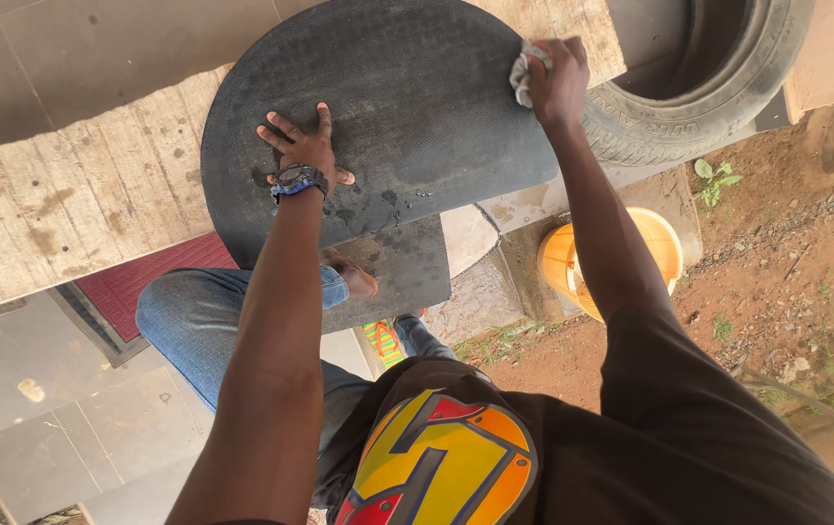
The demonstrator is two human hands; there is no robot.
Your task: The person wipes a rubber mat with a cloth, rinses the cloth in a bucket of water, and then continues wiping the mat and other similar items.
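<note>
A black rubber mat [407, 97] lies across a rough wooden bench [67, 185], its lower edge hanging past the plank over the person's raised knee in blue jeans [193, 321]. An old tyre [699, 87] stands just beyond the bench end, and a yellow bucket [665, 248] sits on the ground below it. A red doormat [135, 282] shows under the bench. The left hand [305, 151] presses flat on the mat, all 5 fingers spread, holding nothing. The right hand [555, 78] is clenched around a small grey rag [522, 76] at the mat's far edge.
</note>
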